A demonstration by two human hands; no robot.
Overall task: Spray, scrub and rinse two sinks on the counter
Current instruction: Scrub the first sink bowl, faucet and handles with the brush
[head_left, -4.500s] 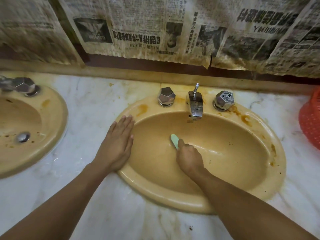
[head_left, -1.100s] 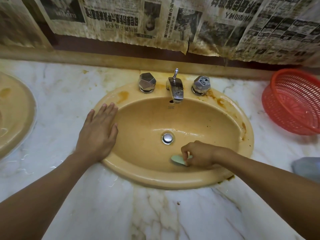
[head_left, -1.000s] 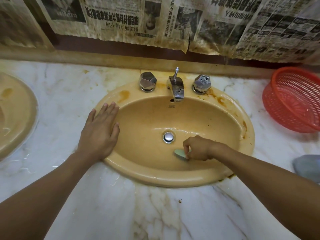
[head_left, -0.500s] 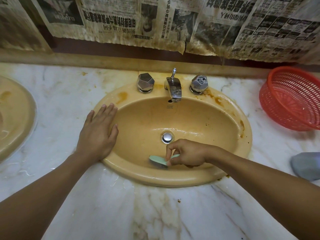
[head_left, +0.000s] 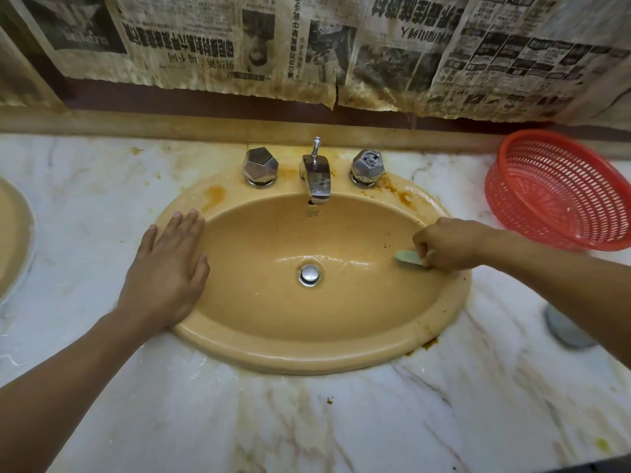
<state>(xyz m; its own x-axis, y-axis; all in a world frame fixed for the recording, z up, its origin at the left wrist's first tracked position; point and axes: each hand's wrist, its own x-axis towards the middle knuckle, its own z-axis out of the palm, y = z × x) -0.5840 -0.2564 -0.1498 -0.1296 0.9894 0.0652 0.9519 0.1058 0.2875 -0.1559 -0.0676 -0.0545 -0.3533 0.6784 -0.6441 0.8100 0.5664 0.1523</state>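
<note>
Scrub stage on yellow sink (head_left: 307,356). Grip: right hand (head_left: 447,245) curled tight round small green brush (head_left: 408,258), set against basin wall at 3 o'clock, just inside rim. Brace: left hand (head_left: 167,274) flat, fingers straight, pressing rim at 9 o'clock, holding nothing. Basin wet, glossy near drain (head_left: 309,274). Rim carries orange stains (head_left: 404,198) at 1 and 11 o'clock, apparently unscrubbed. No water from faucet (head_left: 316,180): rinse not yet begun. At 9 o'clock along bench (head_left: 307,421), second sink (head_left: 12,240) barely in view, state unclear. Judgement: under halfway.
</note>
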